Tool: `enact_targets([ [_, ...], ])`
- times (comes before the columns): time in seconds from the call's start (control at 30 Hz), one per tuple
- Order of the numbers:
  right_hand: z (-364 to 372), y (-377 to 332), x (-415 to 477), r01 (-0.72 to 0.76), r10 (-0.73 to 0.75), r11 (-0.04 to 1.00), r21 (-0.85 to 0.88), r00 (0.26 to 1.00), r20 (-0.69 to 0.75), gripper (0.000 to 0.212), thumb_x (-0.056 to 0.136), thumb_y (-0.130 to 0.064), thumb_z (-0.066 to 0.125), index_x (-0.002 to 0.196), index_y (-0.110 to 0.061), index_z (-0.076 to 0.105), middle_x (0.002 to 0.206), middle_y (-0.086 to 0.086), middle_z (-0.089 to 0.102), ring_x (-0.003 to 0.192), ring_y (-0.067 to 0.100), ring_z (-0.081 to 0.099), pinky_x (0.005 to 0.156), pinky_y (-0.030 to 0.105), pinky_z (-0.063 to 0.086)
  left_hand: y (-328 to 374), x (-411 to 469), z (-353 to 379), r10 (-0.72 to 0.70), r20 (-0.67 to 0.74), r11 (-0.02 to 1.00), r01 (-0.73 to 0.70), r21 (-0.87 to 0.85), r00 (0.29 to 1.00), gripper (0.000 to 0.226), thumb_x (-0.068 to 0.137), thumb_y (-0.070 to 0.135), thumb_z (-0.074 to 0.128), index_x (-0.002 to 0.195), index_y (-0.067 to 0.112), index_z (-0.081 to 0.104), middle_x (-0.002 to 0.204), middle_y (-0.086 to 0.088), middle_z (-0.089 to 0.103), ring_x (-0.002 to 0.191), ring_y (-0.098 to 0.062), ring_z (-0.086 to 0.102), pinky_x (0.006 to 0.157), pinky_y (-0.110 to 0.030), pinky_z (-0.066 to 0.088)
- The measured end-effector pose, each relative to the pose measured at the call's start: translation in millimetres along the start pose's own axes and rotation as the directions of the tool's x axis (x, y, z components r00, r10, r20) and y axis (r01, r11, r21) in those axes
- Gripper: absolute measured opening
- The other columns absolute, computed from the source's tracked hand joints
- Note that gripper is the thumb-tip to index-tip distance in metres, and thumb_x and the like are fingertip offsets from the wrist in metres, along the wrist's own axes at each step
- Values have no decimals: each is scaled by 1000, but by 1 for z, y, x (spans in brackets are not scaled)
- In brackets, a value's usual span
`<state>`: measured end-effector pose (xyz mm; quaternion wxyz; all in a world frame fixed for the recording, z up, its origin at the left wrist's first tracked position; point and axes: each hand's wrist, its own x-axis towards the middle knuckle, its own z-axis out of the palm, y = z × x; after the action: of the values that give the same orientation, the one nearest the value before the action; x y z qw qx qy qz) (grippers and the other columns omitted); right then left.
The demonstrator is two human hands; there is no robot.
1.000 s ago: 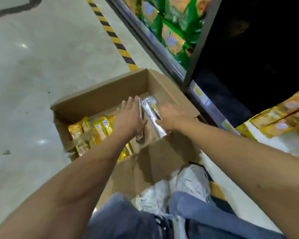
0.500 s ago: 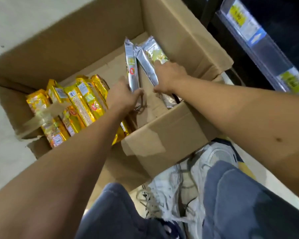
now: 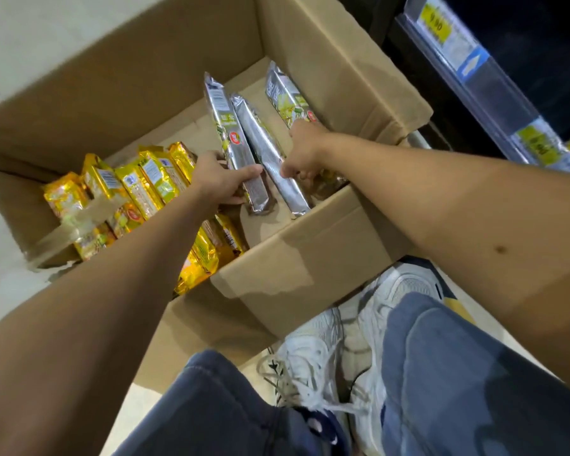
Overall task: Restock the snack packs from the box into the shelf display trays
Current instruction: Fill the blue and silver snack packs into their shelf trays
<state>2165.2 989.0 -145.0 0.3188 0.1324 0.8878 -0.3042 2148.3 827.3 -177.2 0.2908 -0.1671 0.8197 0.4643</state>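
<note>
**Packs in grip, none shelved yet**

My left grip [image 3: 221, 179] is curled round one silver pack [image 3: 226, 126]. My right grip [image 3: 305, 153] pinches the second pack [image 3: 264, 149], and a third pack [image 3: 285, 95] leans just behind it. All three are inside the box [image 3: 310, 255], beside a row of yellow packs [image 3: 139, 182]. The shelf [image 3: 458, 51] shows only its price rail. I cannot see the trays, so I judge that most of the restocking is left.

We see an open brown box [image 3: 310, 258]. Yellow packs [image 3: 145, 182] stand in a row inside. Silver packs [image 3: 260, 139] lean up beside them.
</note>
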Motion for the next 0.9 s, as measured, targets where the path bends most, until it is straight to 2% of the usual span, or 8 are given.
enact_targets([
  [0.13,7,-4,1,43,-32,993,-106,994,109,37,81,-31,72,100,-6,52,105,14,59,80,27,58,68,35,50,-8,-7,1,-11,67,998,7,62,998,57,75,22,79,121,4,51,111,-15,63,86,-26,65,43,-30,56],
  [0.23,11,-3,12,-3,0,1000,14,983,182,30,81,-24,71,96,-9,50,111,25,60,77,29,56,79,42,56,-12,-7,2,28,102,997,-34,64,994,44,77,19,77,113,6,55,97,-10,65,71,-21,64,47,-28,56],
  [0.33,11,-2,17,-58,10,982,179,966,260,24,87,-12,64,78,-14,42,81,17,51,49,21,48,50,27,53,-13,-7,-1,49,141,998,-53,28,989,39,80,13,74,114,9,54,88,-1,64,57,-4,65,44,-21,53],
  [0.4,9,0,16,-96,5,942,323,963,271,25,89,-7,59,77,-18,40,73,8,43,39,11,36,52,26,49,-14,-7,-4,52,163,999,-50,-13,985,44,82,11,71,121,5,52,89,2,65,54,0,65,43,-18,50],
  [0.5,8,3,15,-124,-4,879,460,963,269,28,87,-7,62,78,-21,40,88,5,46,58,11,39,75,34,55,-12,-7,-7,56,189,996,-42,-77,980,48,83,8,70,126,4,50,91,2,66,58,-1,67,45,-17,50],
  [0.67,4,-1,11,-162,14,765,624,972,235,24,82,-6,68,78,-18,48,111,10,56,78,17,56,80,32,57,0,-7,-20,109,189,993,-100,-57,976,51,79,13,74,125,10,52,94,0,69,64,-5,69,56,-27,59],
  [0.77,-5,-10,1,-141,-20,735,663,973,229,22,82,-9,70,74,-17,50,93,7,59,76,15,58,78,28,57,16,-15,-33,106,215,994,-99,-42,971,42,85,21,68,124,12,54,104,-4,67,76,-14,66,64,-30,58],
  [0.9,-32,-24,-36,-40,-66,724,688,990,127,36,80,-11,71,110,-12,51,87,2,53,72,10,49,58,21,50,55,-44,-54,135,244,991,-131,-33,960,16,91,32,60,100,19,57,91,-2,59,69,-14,56,56,-24,57],
])
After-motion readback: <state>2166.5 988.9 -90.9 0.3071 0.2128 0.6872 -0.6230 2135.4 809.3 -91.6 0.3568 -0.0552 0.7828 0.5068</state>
